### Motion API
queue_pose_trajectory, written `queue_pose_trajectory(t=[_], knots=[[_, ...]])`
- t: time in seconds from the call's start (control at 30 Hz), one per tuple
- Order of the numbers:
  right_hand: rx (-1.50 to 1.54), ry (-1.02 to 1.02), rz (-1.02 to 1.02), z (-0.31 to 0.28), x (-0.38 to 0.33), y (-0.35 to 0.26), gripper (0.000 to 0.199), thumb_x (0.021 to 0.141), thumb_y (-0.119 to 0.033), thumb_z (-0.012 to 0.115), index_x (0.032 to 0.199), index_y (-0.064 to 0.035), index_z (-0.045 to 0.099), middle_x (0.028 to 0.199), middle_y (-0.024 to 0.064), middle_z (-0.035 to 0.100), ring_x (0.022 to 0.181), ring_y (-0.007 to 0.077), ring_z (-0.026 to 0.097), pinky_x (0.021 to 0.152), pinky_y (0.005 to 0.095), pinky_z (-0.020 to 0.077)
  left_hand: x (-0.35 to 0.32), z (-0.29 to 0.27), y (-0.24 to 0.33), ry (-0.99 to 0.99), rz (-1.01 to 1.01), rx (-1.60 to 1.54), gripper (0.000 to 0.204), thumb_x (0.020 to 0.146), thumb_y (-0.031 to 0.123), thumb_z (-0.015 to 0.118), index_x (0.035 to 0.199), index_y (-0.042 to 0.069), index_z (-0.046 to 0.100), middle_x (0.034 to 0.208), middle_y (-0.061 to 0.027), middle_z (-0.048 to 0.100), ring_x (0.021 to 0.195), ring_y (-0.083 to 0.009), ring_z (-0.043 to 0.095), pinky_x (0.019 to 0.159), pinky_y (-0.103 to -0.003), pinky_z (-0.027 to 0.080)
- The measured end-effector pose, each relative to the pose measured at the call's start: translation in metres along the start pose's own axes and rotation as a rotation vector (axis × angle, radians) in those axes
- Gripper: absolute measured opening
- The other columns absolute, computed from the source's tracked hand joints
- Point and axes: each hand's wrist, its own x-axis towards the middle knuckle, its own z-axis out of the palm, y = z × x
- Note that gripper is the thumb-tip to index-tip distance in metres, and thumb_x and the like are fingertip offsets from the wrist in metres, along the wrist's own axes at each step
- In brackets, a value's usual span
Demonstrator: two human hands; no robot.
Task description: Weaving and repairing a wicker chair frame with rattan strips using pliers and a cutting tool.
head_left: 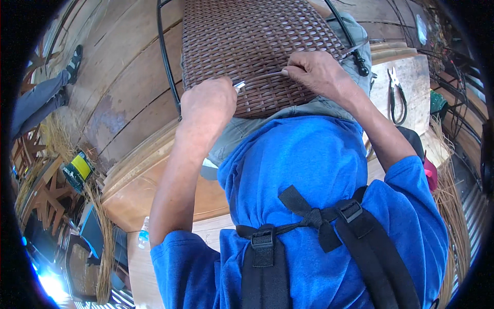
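Observation:
A brown woven wicker panel (247, 46) lies across my lap, on a black metal frame (165, 56). My left hand (208, 103) is closed at the panel's near left edge. From its fingers pokes a small silvery-white tip (240, 85); the rest of that thing is hidden in the grip. My right hand (319, 74) pinches a thin wicker strip (270, 75) above the weave. This strip stretches between the two hands, and a length of strip (356, 47) also shows beyond the right hand, near the frame's right leg.
Pliers with dark handles (395, 95) lie on a wooden board (418, 85) to my right. A plastic bottle (143, 233) stands by my left elbow. Bundles of dry fibre (105, 247) and star-shaped wooden pieces (49, 198) are at the left. Another person's leg (43, 100) reaches in at the far left.

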Motion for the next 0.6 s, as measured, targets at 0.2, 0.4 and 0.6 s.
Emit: queue_pose_trajectory(t=[0.2,0.4,0.6], knots=[[-0.037,0.023,0.024,-0.002,0.000,0.003,0.024,0.080,-0.024,0.054,0.076,-0.0002,0.059,0.073,0.0221,0.059,0.074,0.0393,0.059,0.067,0.0454,0.0475,0.017,0.001,0.011,-0.041,0.090,0.098,0.028,0.087,0.025,0.048,0.081,0.004,0.065,0.079,-0.0179,0.065,0.078,-0.0342,0.064,0.070,-0.045,0.051],[0.011,0.042,0.034,-0.006,-0.003,0.003,0.022,0.077,-0.019,0.053,0.072,0.0015,0.057,0.072,0.0231,0.058,0.072,0.0400,0.058,0.065,0.0454,0.0474,0.026,0.002,0.025,-0.067,0.145,0.099,0.024,0.082,0.016,0.050,0.077,0.000,0.066,0.079,-0.0211,0.065,0.079,-0.0339,0.065,0.070,-0.044,0.051],[-0.027,0.025,-0.025,0.010,-0.001,0.024,0.020,0.081,-0.021,0.054,0.078,-0.0019,0.058,0.073,0.0205,0.060,0.072,0.0389,0.059,0.065,0.0458,0.0476,0.030,0.009,0.016,-0.109,0.144,0.028,0.027,0.086,0.022,0.050,0.081,0.000,0.065,0.080,-0.0217,0.064,0.080,-0.0359,0.063,0.073,-0.045,0.049]])
